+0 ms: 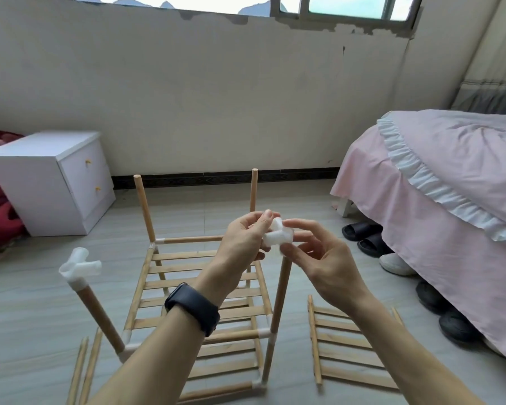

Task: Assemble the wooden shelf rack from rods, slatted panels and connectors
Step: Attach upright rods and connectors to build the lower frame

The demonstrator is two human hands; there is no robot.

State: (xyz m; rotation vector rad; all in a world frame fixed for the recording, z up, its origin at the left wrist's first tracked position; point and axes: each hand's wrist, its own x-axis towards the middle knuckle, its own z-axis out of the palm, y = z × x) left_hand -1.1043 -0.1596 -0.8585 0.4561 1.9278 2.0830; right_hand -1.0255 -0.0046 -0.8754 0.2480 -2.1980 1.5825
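Note:
The partly built wooden rack [187, 276] stands on the floor with slatted shelves and upright rods at its corners. A white three-way connector [81, 264] caps the near-left rod [100, 314]. Both hands hold a second white connector [278, 235] just above the near-right rod [284, 285]. My left hand [243, 241], with a dark watch on the wrist, pinches it from the left. My right hand [319, 255] pinches it from the right. The two far rods [143, 206] [254, 188] have bare tops.
A loose slatted panel [351, 343] lies on the floor at the right. Two loose rods [85, 372] lie at the lower left. A white nightstand [50, 179] stands at the left, a pink-covered bed [435, 200] at the right, with shoes [365, 238] beside it.

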